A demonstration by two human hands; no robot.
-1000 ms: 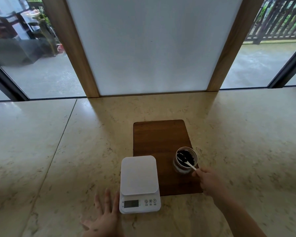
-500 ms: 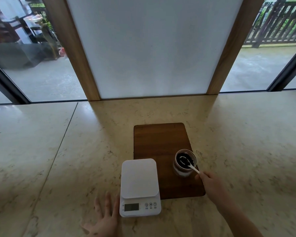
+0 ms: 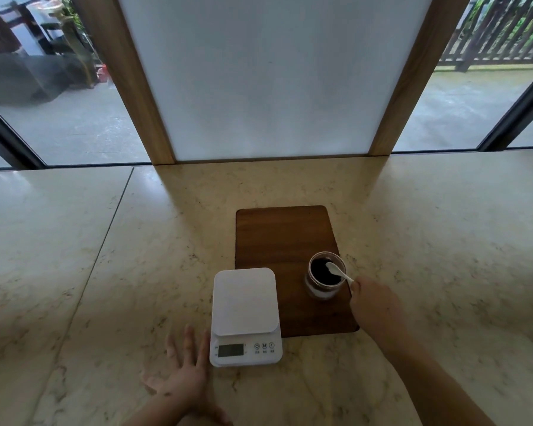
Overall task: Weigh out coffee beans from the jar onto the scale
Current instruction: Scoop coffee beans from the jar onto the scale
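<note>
bottom centre: left hand flat on marble counter, fingers spread, holding nothing, just left of white scale. scale platform bare. right of centre: right hand pinching white spoon, bowl over coffee beans in open jar. jar on wooden board, lower right part. frosted panel beyond.

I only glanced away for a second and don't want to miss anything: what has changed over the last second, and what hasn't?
Very little. The right hand keeps its grip on the white spoon, whose bowl has shifted slightly inside the jar of coffee beans; no scoop has come out. The left hand stays flat on the counter beside the scale, whose platform remains bare. Jar and wooden board have not moved.
</note>
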